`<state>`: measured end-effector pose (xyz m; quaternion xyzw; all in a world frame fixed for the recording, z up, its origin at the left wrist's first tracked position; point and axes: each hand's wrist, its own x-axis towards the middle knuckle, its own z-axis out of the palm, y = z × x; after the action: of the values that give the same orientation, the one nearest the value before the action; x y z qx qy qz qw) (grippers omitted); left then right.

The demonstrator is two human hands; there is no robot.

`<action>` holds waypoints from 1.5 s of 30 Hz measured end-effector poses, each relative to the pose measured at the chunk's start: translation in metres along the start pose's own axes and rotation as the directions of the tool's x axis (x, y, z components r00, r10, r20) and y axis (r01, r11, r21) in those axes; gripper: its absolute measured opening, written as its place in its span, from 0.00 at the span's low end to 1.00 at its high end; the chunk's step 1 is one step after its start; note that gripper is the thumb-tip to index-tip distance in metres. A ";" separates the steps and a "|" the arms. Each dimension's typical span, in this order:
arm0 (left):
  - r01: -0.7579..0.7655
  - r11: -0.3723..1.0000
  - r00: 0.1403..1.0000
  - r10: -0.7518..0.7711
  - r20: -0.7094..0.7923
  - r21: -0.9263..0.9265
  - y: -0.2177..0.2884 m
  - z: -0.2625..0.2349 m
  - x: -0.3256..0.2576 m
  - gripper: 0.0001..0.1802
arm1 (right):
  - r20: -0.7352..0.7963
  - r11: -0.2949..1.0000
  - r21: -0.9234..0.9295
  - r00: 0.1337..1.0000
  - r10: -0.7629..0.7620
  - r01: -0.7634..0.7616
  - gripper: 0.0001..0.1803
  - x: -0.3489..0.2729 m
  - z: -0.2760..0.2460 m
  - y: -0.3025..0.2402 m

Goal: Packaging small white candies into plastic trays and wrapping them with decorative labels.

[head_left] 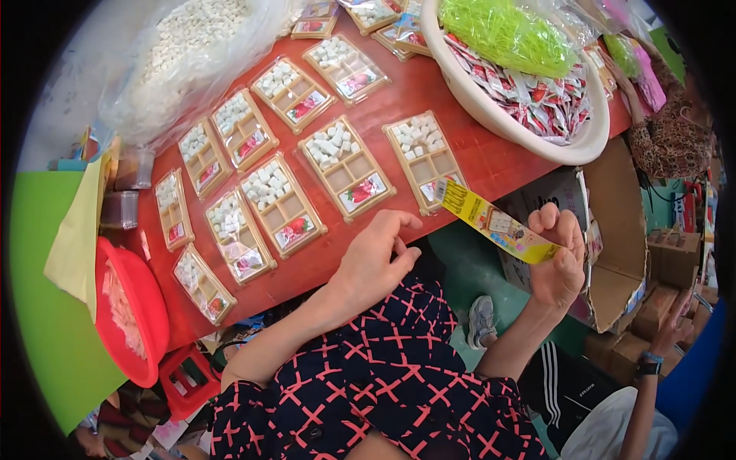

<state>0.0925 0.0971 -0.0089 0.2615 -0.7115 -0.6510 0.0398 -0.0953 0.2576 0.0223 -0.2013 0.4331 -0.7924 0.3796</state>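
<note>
A long yellow printed paper strip [494,227] slants across the table's front edge at the right. My right hand [558,261] is closed on its lower right end, and the strip's far end overlaps the corner of a compartment tray [426,159]. My left hand [374,251] hovers by the table edge, thumb and index finger apart, with nothing seen in it. Just beyond it lies another tray [346,165]. Both trays hold white cubes in the largest compartment; the left one also has a strawberry-printed sachet [363,192] in a smaller compartment.
Several similar filled trays [277,201] cover the red table [429,84]. A plastic bag of white cubes [195,46] sits far left, a red basin [157,322] near left. A cream tub [586,149] holds sachets and green shreds. A cardboard box [617,253] and other people are at right.
</note>
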 end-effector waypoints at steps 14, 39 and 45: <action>-0.201 0.350 0.852 0.523 -0.013 0.915 -0.010 -0.007 0.044 0.20 | -0.018 1.000 0.024 1.000 -0.006 0.006 0.24 0.008 -0.022 -0.012; 0.008 0.942 0.995 -0.040 -0.089 -0.336 0.009 -0.007 0.045 0.32 | 0.085 0.993 0.109 0.996 0.029 -0.038 0.22 0.030 -0.002 0.004; -0.088 0.821 0.994 0.033 -0.107 -0.564 0.014 -0.004 0.049 0.32 | 0.149 0.990 0.094 0.985 0.090 -0.104 0.19 0.030 -0.001 0.011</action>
<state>0.0473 0.0727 -0.0090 0.2450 -0.4911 -0.8186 0.1694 -0.1099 0.2311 0.0122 -0.2171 0.3730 -0.7773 0.4578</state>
